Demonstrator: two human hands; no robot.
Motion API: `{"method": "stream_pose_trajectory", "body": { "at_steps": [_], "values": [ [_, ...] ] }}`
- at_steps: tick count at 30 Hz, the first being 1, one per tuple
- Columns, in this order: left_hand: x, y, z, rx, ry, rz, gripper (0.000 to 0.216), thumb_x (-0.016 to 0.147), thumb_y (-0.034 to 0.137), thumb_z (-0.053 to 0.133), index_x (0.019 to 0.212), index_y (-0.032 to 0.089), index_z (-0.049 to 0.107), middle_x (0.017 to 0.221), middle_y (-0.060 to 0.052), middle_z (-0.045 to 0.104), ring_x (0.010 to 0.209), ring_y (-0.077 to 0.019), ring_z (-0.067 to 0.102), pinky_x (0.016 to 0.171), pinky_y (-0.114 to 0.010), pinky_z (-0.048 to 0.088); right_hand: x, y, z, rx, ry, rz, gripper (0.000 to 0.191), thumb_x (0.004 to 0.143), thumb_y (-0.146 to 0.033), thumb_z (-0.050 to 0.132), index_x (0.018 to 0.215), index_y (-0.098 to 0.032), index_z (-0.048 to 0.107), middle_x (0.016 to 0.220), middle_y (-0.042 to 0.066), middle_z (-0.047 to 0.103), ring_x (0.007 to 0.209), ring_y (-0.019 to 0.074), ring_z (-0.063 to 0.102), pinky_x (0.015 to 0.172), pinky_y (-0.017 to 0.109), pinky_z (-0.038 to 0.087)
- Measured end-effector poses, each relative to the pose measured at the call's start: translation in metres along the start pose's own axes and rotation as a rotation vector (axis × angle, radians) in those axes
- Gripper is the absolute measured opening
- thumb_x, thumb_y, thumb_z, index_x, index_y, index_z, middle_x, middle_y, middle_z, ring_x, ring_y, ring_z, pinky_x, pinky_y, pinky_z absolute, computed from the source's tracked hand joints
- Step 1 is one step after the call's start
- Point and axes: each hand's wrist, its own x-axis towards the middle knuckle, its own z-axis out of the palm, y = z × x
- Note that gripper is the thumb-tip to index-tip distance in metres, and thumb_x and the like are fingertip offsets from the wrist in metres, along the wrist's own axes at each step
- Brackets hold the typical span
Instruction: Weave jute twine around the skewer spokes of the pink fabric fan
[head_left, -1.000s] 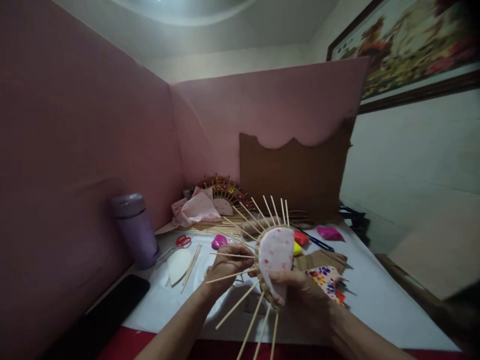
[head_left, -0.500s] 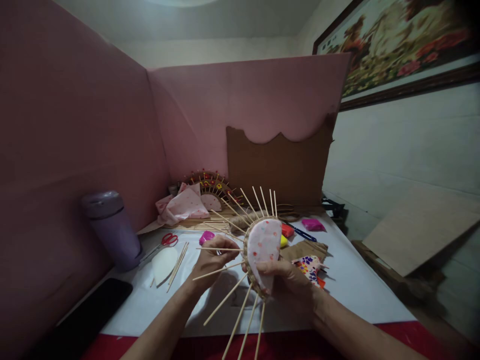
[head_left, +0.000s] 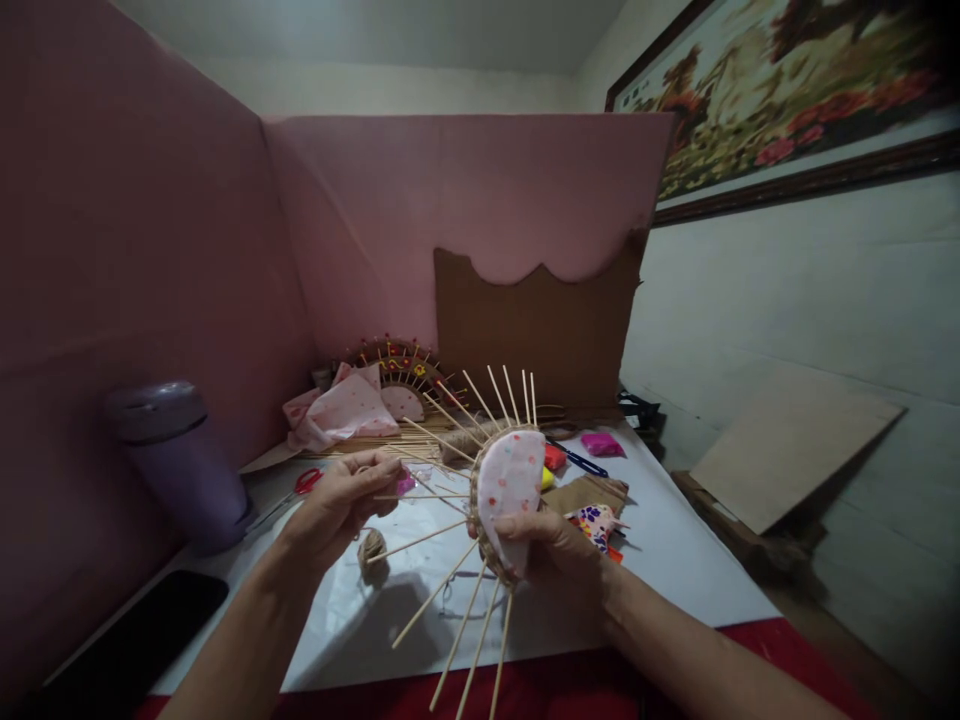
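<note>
My right hand (head_left: 551,558) grips a half-round piece covered in pink dotted fabric (head_left: 510,480), held upright above the table. Thin wooden sticks (head_left: 442,585) fan out from its curved edge, which is wrapped with jute twine. My left hand (head_left: 337,500) is out to the left of the sticks, fingers pinched on a strand of the twine. Below that hand a small ball of twine (head_left: 371,552) lies on the white sheet (head_left: 675,570).
A purple flask (head_left: 176,465) stands at the left, a black phone (head_left: 127,650) near the front edge. Red scissors (head_left: 304,483), a finished fan (head_left: 397,375), pink cloth (head_left: 341,410), loose sticks, clay lumps (head_left: 600,443) and floral fabric (head_left: 596,522) lie behind. Pink boards wall off the back and left.
My left hand has drawn away from the sticks to the left, pulling twine. The ball of twine now shows on the sheet. The view has shifted a little to the right.
</note>
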Motion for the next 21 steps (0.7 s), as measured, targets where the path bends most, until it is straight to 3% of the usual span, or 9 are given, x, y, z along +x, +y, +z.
{"method": "stream_pose_trajectory", "body": {
  "at_steps": [4,9,14,18,21],
  "values": [
    [0.000,0.000,0.000,0.059,0.066,0.030,0.022,0.070,0.027,0.066,0.056,0.013,0.057,0.047,0.006,0.042,0.042,-0.0034,0.029,0.041,-0.016,0.022,-0.001,0.001,0.002,0.004,0.032,0.005,0.027,0.058,-0.016,0.064,0.084,-0.008,0.060,0.067,0.004,0.062,0.046,0.0065,0.046,0.043,0.019,0.030],
    [-0.003,0.009,0.002,0.471,0.266,0.214,0.013,0.064,0.027,0.071,0.062,0.014,0.068,0.048,0.003,0.052,0.044,-0.0051,0.037,0.041,-0.017,0.026,0.002,0.002,0.000,-0.035,0.062,0.041,0.028,0.057,-0.017,0.065,0.083,-0.008,0.061,0.067,0.004,0.061,0.049,0.0073,0.048,0.043,0.019,0.030],
    [-0.005,0.024,0.018,0.821,0.163,0.427,0.012,0.069,0.028,0.067,0.068,0.017,0.071,0.060,-0.002,0.065,0.054,-0.0123,0.053,0.050,-0.022,0.040,0.003,0.004,0.000,-0.074,0.035,0.099,0.024,0.057,-0.015,0.064,0.079,-0.008,0.061,0.067,0.005,0.061,0.046,0.0068,0.047,0.040,0.019,0.028],
    [-0.001,0.033,0.038,1.086,0.130,0.568,0.012,0.071,0.025,0.064,0.064,0.020,0.071,0.056,-0.001,0.065,0.050,-0.0127,0.054,0.050,-0.024,0.038,0.000,0.003,0.005,-0.067,0.074,0.095,0.026,0.057,-0.014,0.065,0.082,-0.006,0.063,0.066,0.005,0.061,0.049,0.0074,0.047,0.043,0.019,0.030],
    [0.004,0.038,0.050,1.147,0.101,0.600,0.012,0.071,0.020,0.063,0.063,0.022,0.072,0.055,-0.001,0.066,0.050,-0.0137,0.055,0.050,-0.024,0.036,-0.001,0.002,0.008,-0.044,0.087,0.101,0.032,0.056,-0.013,0.065,0.087,-0.006,0.064,0.074,0.007,0.063,0.056,0.0087,0.050,0.046,0.018,0.033]
  ]
}}
